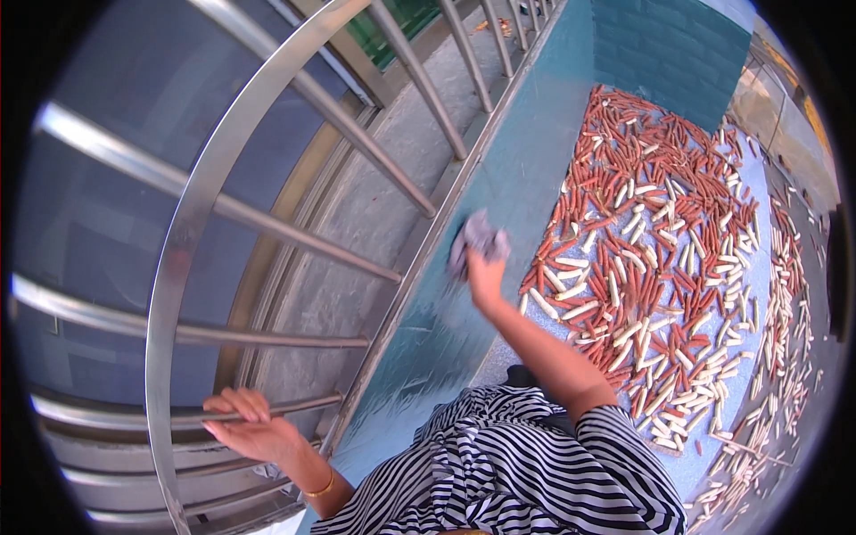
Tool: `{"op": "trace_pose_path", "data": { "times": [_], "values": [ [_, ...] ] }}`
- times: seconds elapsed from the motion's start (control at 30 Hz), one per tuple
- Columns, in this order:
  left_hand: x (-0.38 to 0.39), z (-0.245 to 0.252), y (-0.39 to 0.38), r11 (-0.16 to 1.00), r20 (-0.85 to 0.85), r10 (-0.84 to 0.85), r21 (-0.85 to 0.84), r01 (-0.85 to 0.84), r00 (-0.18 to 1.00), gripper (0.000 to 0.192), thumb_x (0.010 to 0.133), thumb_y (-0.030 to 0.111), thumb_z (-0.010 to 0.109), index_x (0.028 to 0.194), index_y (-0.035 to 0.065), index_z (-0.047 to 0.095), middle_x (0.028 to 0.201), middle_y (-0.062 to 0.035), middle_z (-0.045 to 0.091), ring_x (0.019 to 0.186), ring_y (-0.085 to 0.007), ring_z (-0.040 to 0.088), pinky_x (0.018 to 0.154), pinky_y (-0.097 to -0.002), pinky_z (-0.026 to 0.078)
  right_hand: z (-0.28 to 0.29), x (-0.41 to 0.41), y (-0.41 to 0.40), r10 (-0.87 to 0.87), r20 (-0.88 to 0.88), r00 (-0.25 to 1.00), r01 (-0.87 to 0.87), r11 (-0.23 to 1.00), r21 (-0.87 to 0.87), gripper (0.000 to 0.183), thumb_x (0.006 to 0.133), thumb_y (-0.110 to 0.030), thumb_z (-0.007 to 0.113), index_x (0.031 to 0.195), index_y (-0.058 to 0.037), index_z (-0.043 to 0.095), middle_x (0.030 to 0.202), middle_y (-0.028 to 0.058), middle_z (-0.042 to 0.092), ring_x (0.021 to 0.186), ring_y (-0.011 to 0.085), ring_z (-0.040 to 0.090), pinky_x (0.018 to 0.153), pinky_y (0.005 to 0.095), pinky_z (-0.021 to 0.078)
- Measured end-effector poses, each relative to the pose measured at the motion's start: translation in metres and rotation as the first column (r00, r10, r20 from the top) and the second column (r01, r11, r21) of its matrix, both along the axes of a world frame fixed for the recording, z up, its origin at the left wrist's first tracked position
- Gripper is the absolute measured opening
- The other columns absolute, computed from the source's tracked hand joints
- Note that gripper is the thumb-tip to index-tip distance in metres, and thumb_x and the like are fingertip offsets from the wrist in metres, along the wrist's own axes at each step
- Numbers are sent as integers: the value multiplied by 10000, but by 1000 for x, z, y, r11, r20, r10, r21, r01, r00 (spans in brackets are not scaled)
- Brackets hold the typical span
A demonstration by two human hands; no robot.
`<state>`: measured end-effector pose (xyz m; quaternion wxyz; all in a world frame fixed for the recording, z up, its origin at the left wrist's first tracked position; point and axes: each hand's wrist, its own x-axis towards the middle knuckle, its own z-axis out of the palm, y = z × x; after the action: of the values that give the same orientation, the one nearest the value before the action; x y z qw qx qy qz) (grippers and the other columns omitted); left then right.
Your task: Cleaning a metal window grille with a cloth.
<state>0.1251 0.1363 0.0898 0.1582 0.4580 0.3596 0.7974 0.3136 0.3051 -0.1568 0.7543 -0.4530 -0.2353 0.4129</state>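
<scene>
In my right hand [485, 274] is a crumpled greyish-purple cloth [478, 241], pressed against the teal wall [511, 160] below the railing. The cloth is slightly blurred, and it hides most of my fingers. Around a bar [304, 405] of the stainless steel railing [175, 261] curls my left hand [251, 424], fingers on one side and thumb on the other. The lower stretch of wall, beside my striped clothing, looks shiny and streaked, as if wet.
Red and white corn cobs [642, 267] cover the pale ground to the right. More cobs [779, 307] lie on darker ground beyond. A teal brick-patterned wall [669, 60] stands at the far end. Behind the railing are a concrete ledge [361, 221] and dark window panes [114, 234].
</scene>
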Motion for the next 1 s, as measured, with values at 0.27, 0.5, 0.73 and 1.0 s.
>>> {"op": "trace_pose_path", "data": {
  "times": [0.27,0.5,0.73,1.0],
  "values": [
    [9,4,4,957,-28,272,-101,-273,962,323,887,290,412,627,124,316,486,23,250,382,-55,199,369,-186,150,-62,-18,-48,273,14,962,-264,940,-215,299,668,-132,574,936,-26,494,858,117,537,850,238,518,768,308,408],
    [14,7,11,890,-70,440,-99,-445,895,370,873,230,438,560,145,260,464,31,216,374,-51,167,364,-202,124,-52,59,78,51,126,991,12,891,-454,361,649,-194,549,945,9,511,906,176,566,853,279,540,773,335,408],
    [7,3,10,901,-115,418,-72,-427,901,236,870,190,441,667,101,359,459,34,221,351,-37,174,335,-179,138,-70,141,203,-133,-230,964,65,958,-278,341,715,-193,564,983,8,499,909,101,556,833,217,531,716,330,431],
    [12,6,12,872,-114,475,-68,-484,872,246,884,187,424,671,101,336,469,36,222,358,-32,170,328,-181,129,-108,89,128,-71,-327,942,-34,952,-304,458,764,-200,529,1171,-55,378,1032,91,507,903,178,504,751,315,428]
  ]
}}
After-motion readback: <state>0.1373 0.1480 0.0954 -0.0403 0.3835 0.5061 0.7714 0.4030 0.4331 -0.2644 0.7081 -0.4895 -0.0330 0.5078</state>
